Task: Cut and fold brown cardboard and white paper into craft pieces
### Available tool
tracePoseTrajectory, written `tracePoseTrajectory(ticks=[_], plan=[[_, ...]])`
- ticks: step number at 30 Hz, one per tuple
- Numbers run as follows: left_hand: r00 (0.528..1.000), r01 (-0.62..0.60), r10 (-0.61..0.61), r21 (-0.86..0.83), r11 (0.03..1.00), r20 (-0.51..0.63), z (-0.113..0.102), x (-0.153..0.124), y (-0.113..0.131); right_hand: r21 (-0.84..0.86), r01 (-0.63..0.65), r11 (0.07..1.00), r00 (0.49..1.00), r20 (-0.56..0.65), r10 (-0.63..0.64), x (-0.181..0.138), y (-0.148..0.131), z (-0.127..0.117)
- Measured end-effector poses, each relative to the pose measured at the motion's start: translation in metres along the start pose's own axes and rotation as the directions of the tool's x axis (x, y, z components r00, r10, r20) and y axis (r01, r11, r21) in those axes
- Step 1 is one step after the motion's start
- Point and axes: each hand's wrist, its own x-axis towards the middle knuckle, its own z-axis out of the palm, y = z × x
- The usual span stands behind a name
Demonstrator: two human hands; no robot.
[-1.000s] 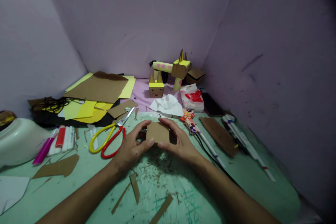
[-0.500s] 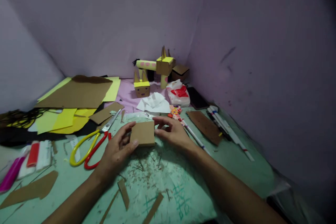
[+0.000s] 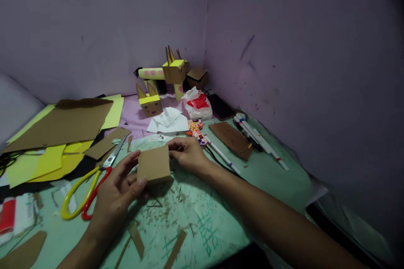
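A small plain cardboard box [image 3: 154, 164] is held a little above the green tabletop, its top face and front side showing. My left hand [image 3: 118, 191] grips its left side, thumb at the near corner and fingers around the far edge. At the right side of the box, my right hand [image 3: 189, 155] is closed in a pinch on its edge; the fingertips are partly hidden. Scissors [image 3: 102, 168] with yellow and red handles lie blades-apart beside my left hand. Cardboard strips [image 3: 136, 239] and brown crumbs are scattered below the box.
Behind stand a cardboard head [image 3: 150, 106] with ears and a spotted animal figure [image 3: 173, 71]. Crumpled white paper [image 3: 168, 121], a plastic bag [image 3: 198, 104] and a phone [image 3: 221, 107] lie nearby. Markers [image 3: 261, 136] rest right, coloured sheets [image 3: 50, 162] and cardboard [image 3: 63, 124] left.
The view has swung to the right, so everything sits farther left. My right fingers have closed in on the box's right edge, and the box tilts slightly.
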Motion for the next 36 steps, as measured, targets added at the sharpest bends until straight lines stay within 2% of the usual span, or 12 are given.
tracePoseTrajectory(ticks=[6, 11, 16, 21, 36], plan=[[0.996, -0.009, 0.012, -0.032, 0.999, 0.089, 0.000, 0.005, -0.003, -0.009, -0.049, 0.999, 0.999, 0.013, 0.049, 0.000, 0.000, -0.001], [0.991, -0.004, 0.020, -0.120, 0.993, 0.131, 0.001, 0.005, -0.004, -0.046, -0.043, 0.998, 0.999, 0.023, 0.044, -0.001, 0.000, -0.002], [0.984, 0.016, 0.006, -0.120, 0.993, 0.179, -0.001, 0.005, -0.005, -0.064, -0.041, 0.997, 0.999, 0.030, 0.043, -0.003, -0.001, -0.003], [0.981, -0.001, 0.035, -0.175, 0.984, 0.189, -0.001, 0.007, -0.009, -0.084, -0.042, 0.996, 0.999, 0.025, 0.044, -0.003, -0.002, -0.003], [0.978, 0.082, -0.031, -0.245, 0.966, 0.205, -0.001, 0.006, -0.017, -0.114, 0.006, 0.994, 1.000, -0.009, -0.007, -0.007, 0.003, -0.001]])
